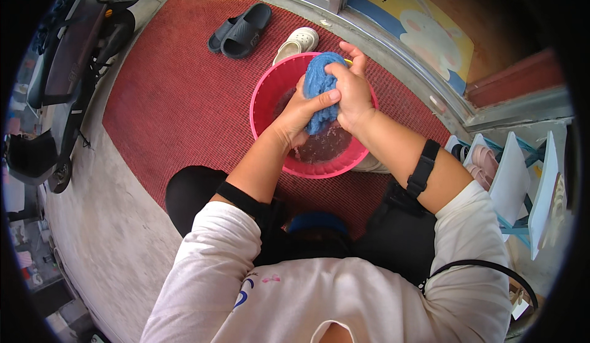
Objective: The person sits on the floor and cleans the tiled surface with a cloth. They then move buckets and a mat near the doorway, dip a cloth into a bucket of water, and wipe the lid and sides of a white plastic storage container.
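Observation:
A wet-looking blue cloth, bunched into a wad, is squeezed between my two hands above a pink plastic basin. My left hand grips it from the left side, thumb across the front. From the right, my right hand presses on it, with some fingers raised and spread. Murky water with bubbles lies in the basin below. A small yellow thing shows at the basin's far rim, mostly hidden behind my right hand.
The basin stands on a red mat. Beyond it are dark grey slippers and a white clog. A shoe rack is at the right, a doorway sill at the upper right, a scooter at the left.

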